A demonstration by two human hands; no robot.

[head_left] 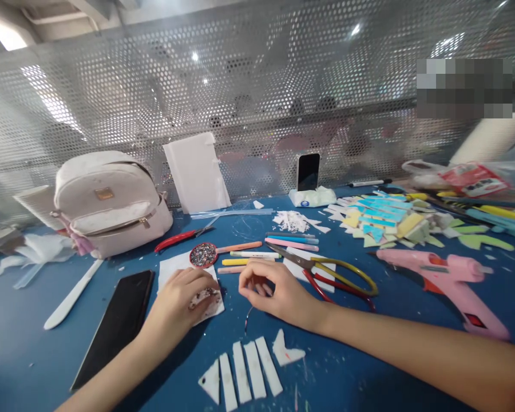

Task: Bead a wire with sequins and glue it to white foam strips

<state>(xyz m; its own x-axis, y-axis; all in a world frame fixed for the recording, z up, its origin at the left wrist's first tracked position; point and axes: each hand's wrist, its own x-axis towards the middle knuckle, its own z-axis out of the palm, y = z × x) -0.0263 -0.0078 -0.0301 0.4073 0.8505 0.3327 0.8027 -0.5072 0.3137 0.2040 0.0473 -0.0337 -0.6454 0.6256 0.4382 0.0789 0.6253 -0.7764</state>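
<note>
White paper [170, 269]: your left hand [183, 293] over it, right hand [283, 290] beside; fingers curled, grips unclear; dragging could scatter dark bits [205, 296].

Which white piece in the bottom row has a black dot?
The triangle at the row's left end; the four strips and the notched piece show none.

No wording could be read. Red-and-white plastic package [476, 180] at far right carried white print, too blurred to make out. Soft pale pack [320, 197] under the upright phone [308, 171] showed a small blue mark, lettering illegible. Small gold-coloured plate [104, 194] on the backpack [111, 223] was too small to read. Print on pens [292, 245]: couldn't tell.
</note>
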